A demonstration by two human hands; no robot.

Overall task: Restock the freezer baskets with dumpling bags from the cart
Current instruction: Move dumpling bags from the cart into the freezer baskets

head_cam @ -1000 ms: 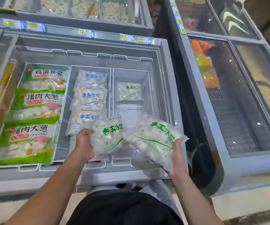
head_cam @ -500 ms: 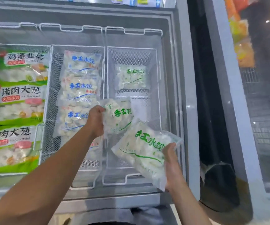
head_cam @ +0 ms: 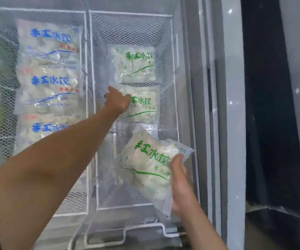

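2 dumpling bags (head_cam: 142, 103), 1 per hand (head_cam: 119, 102).

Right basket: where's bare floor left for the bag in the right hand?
Free: the mesh floor of the right basket nearer than the green-print bag the left hand is placing, down to the near rim. Crowded: the far half, and the neighbouring basket stacked with blue-print bags.

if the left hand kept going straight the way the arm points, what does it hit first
Probably the green-lettered bag at the back of the right basket, lying just beyond the bag the left hand is setting down. Past that comes the basket's far mesh wall. Depth is hard to judge from this view.
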